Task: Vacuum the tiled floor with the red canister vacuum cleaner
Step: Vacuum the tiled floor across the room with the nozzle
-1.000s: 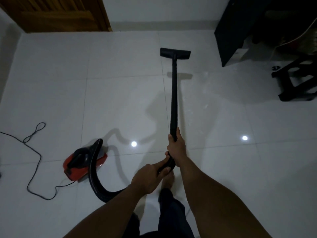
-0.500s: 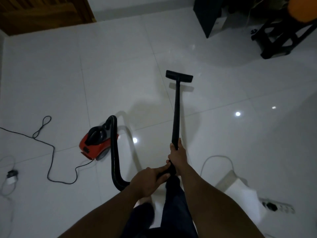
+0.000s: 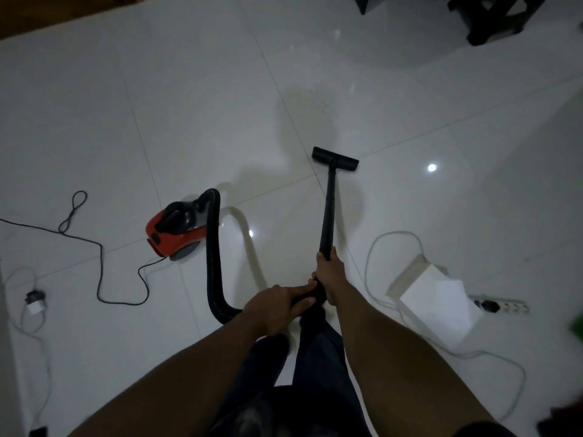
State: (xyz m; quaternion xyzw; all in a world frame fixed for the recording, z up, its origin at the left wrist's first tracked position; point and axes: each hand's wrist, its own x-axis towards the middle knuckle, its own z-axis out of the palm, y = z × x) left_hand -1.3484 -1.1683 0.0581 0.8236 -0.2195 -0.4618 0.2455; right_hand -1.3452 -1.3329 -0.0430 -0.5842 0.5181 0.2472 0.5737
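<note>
At the far left we see a small white adapter [image 3: 35, 305] lying on the tiled floor [image 3: 195, 99], with a pale cable trailing from it. Beside it a black power cord [image 3: 101, 269] snakes across the tiles and runs into the back of the red canister vacuum [image 3: 176, 230], which sits on the floor left of centre, well apart from the person's feet. The canister's body is closed, so we cannot see anything inside it. From its top a thick black hose [image 3: 212, 257] arches over, drops down and curves towards the left hand [image 3: 274, 307], whose fingers are wrapped round the black handle end where hose and wand [image 3: 328, 209] join. Just beyond it the right hand [image 3: 329, 274] is clamped round the wand a little higher up. The wand slants away to the floor head [image 3: 335, 158], which appears to rest flat on the tiles near a grout line. Below the hands are dark trousers [image 3: 318, 351]. To the right lies what looks like a white box [image 3: 438, 298], tilted, its contents hidden from us. A white cable [image 3: 394, 232] loops behind it. Next to the box is a white power strip [image 3: 501, 305] with one black plug seated in it. Dark furniture [image 3: 492, 23] stands at the upper right.
</note>
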